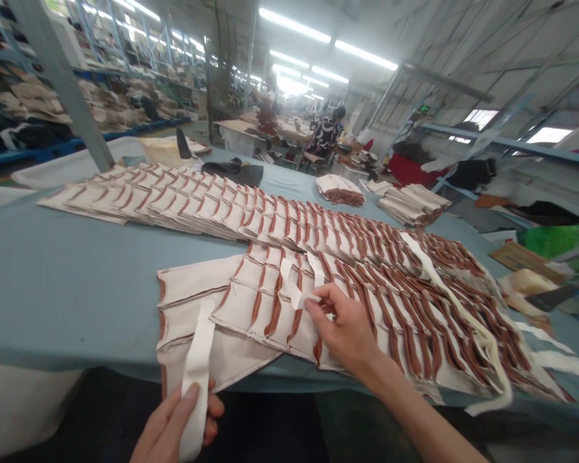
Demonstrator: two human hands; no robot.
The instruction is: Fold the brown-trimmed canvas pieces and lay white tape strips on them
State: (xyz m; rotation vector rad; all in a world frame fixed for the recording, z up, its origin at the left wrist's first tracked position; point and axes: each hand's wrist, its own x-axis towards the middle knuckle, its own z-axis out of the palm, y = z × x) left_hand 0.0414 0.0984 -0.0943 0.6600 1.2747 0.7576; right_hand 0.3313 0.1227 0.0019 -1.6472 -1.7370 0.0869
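My left hand pinches a white fabric strip between thumb and fingers, near the table's front edge. Part of that strip lies across the nearest stitched fabric panel, which is off-white with brown edges. Farther right, my right hand is closed, thumb and forefinger gripping another white strip that bends upward in a loop. Beneath this hand lies a row of overlapping panels with brown edges. A longer row of similar panels runs behind it.
Loose cream strips drape over the panels at right. Folded fabric stacks and a dark cloth lie at the back of the blue-covered table. A metal post stands at left. Another person is in the background.
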